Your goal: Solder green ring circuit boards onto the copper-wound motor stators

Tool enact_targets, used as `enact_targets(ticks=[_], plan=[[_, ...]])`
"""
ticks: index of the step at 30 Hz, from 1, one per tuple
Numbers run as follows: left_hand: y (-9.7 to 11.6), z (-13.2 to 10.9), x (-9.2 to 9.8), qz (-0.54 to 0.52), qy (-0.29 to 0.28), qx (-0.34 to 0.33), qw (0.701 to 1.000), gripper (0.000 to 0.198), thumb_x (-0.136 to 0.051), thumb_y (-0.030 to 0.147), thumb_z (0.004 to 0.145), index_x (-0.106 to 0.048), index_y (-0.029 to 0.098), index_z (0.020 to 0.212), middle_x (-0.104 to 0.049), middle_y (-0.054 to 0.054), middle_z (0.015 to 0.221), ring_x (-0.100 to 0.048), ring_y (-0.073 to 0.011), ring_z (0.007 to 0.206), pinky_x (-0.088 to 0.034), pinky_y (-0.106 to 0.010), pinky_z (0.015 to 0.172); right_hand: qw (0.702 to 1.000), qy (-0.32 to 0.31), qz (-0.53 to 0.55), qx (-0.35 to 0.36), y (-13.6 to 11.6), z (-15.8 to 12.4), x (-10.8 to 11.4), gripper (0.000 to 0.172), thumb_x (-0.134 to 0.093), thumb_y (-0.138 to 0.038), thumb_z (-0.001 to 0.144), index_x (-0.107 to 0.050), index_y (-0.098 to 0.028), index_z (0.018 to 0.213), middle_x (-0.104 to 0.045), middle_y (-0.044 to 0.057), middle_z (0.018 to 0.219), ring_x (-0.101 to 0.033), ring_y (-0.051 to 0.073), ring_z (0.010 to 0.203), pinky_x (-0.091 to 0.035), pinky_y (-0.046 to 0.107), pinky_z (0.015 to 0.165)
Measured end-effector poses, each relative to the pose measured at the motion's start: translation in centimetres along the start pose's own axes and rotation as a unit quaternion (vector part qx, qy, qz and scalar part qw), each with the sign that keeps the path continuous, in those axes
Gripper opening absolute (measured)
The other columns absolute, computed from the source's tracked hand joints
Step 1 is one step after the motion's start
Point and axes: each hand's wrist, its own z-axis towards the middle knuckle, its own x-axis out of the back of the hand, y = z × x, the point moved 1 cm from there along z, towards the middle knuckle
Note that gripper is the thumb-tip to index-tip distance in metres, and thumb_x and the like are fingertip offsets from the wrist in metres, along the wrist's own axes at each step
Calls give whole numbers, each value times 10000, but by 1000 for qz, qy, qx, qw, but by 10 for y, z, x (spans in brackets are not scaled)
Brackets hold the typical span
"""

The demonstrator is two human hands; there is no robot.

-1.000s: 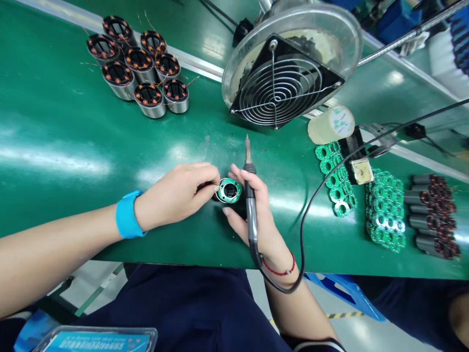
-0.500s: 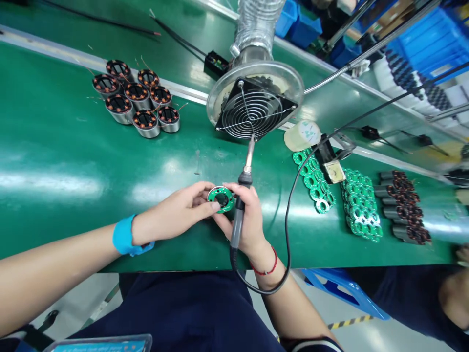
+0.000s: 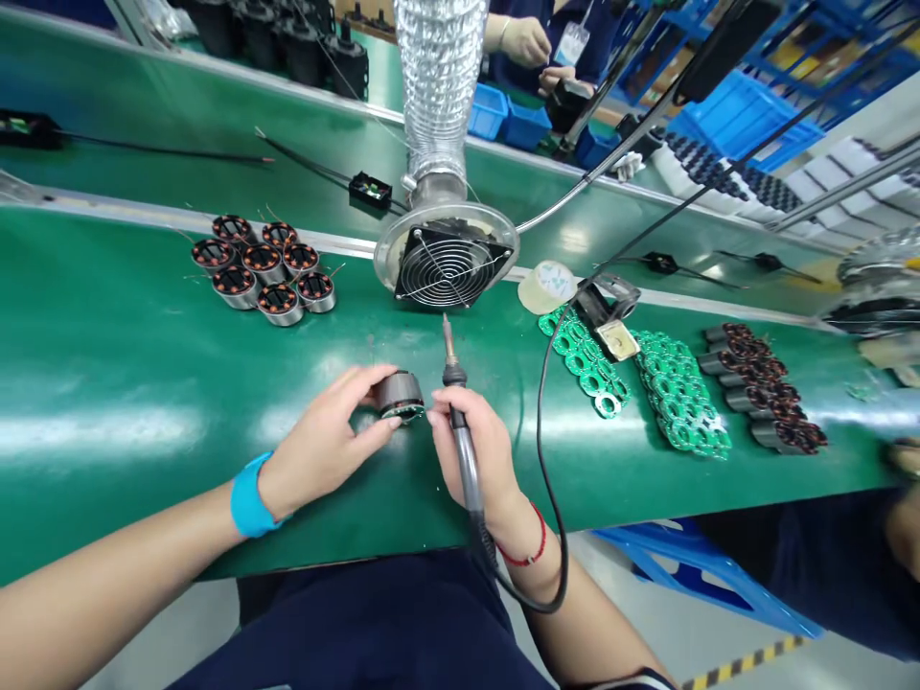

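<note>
My left hand (image 3: 320, 441) is closed around a motor stator (image 3: 400, 389), a dark metal cylinder lying tilted low over the green bench. A green circuit board edge shows at the stator's near end, by my thumb. In my right hand (image 3: 485, 446) is a soldering iron (image 3: 454, 372), gripped by its handle with the tip pointing away from me. Its black cord loops over my right wrist. My right fingertips are close to the stator's right side; whether they touch it I cannot tell. Beyond the iron's tip sits a round fume extractor fan (image 3: 447, 271).
Several copper-wound stators (image 3: 263, 264) stand at the back left. To the right are a tape roll (image 3: 547, 287), an iron stand (image 3: 610, 331), green ring boards (image 3: 679, 393) and more stators (image 3: 766, 388). Another person's hands (image 3: 528, 43) show across the bench; a blue stool (image 3: 708, 575) is lower right.
The stator in my left hand has turned, so its board no longer faces me and its metal side shows. My right fingers have come off the board. The camera view has tilted up.
</note>
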Motion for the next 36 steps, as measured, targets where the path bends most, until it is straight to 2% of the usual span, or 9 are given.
enact_targets(ticks=[4, 8, 11, 14, 22, 25, 28, 32, 36], plan=[[-2, -9, 2, 219, 118, -269, 931, 375, -563, 57, 910, -554, 220, 1249, -676, -98, 1164, -654, -207, 1103, -548, -341, 978, 911, 12, 315, -266, -7, 0, -11, 255, -631, -212, 860, -535, -272, 1088, -599, -74, 720, -612, 107, 625, -500, 249, 640], [5, -13, 2, 169, 158, -225, 947, 369, -610, 106, 892, -548, 233, 1233, -676, -82, 1124, -675, -206, 1040, -577, -332, 914, 797, 1, 492, -351, -12, -2, -22, 374, -748, -356, 792, -526, -278, 1084, -587, -91, 698, -616, 99, 578, -523, 253, 623], [11, -11, 2, -3, 95, -30, 995, 397, -658, 258, 866, -563, 198, 1247, -688, -90, 1137, -693, -218, 1005, -596, -344, 871, 857, 15, 425, -290, -8, -6, -24, 363, -729, -377, 836, -536, -286, 1129, -574, -91, 685, -620, 108, 588, -542, 265, 634], [15, -5, 2, -175, 1, 135, 975, 467, -691, 396, 804, -615, 165, 1204, -723, -97, 1119, -692, -243, 1017, -582, -371, 901, 941, 16, 285, -181, -1, -9, -16, 376, -720, -275, 860, -546, -300, 1191, -623, -66, 767, -642, 113, 675, -556, 266, 690], [12, 2, 5, -275, -188, 242, 911, 397, -632, 415, 784, -723, 176, 1087, -736, -79, 1028, -654, -247, 960, -534, -341, 768, 988, -44, 147, 24, -3, 6, 6, 394, -590, -152, 956, -499, -329, 1297, -736, -8, 1002, -724, 147, 912, -569, 318, 865], [11, 0, 7, -194, -175, 195, 945, 406, -592, 390, 810, -706, 161, 1125, -722, -87, 994, -652, -236, 886, -534, -351, 736, 994, -47, 70, 76, -4, 11, 8, 293, -586, -153, 953, -548, -312, 1196, -704, -29, 858, -676, 146, 756, -543, 298, 751], [11, -2, 9, 48, -47, 9, 998, 349, -568, 265, 848, -676, 129, 1151, -686, -87, 921, -628, -222, 807, -525, -355, 718, 995, -67, -14, 76, -3, 10, 4, 200, -564, -149, 938, -597, -286, 1080, -677, -9, 830, -623, 157, 722, -495, 298, 686], [9, -9, 9, 277, 104, -280, 913, 341, -567, 109, 890, -607, 133, 1228, -686, -102, 971, -629, -223, 882, -524, -351, 830, 973, -40, 173, -147, -5, 4, -9, 229, -559, -190, 920, -533, -279, 1130, -630, -42, 799, -610, 119, 654, -495, 267, 645], [14, -12, 9, 230, 132, -230, 936, 351, -604, 130, 879, -588, 168, 1227, -673, -80, 977, -624, -206, 877, -528, -319, 802, 882, 5, 374, -285, -10, -1, -21, 294, -657, -302, 875, -500, -277, 1122, -589, -78, 735, -599, 96, 593, -509, 251, 615]])
